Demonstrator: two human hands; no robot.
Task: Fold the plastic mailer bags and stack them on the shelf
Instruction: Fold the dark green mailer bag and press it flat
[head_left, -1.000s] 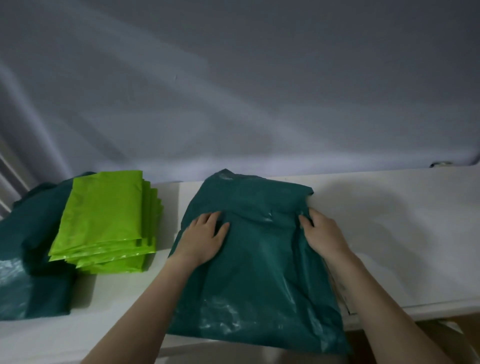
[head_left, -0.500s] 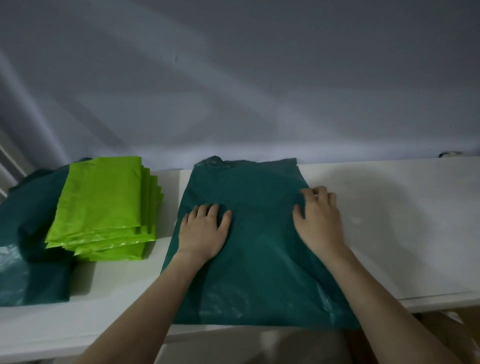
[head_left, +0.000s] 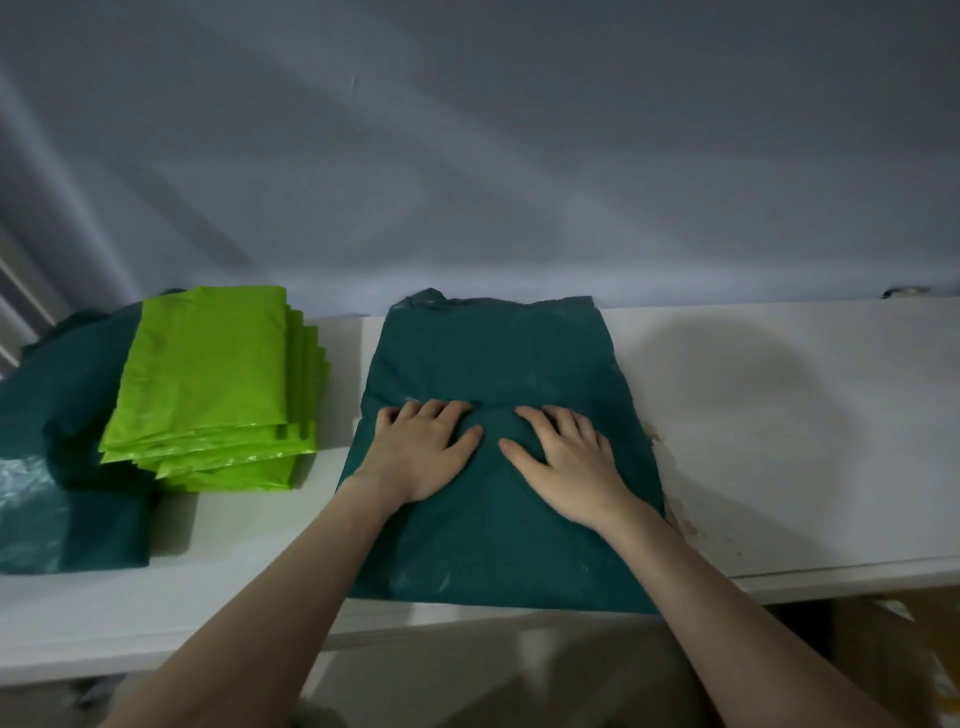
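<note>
On the shelf (head_left: 779, 415), left hand (head_left: 423, 452) and right hand (head_left: 563, 460) press flat, fingers spread, on the teal bag (head_left: 493, 353). Thin, limp, slick plastic likely slides; pinch corners or edges to fold.

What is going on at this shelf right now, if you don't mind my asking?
A person is flattening a dark green mailer bag on the white shelf, with the left hand and the right hand pressed side by side on its middle. A stack of folded lime green bags sits to the left, on more dark green plastic.
</note>
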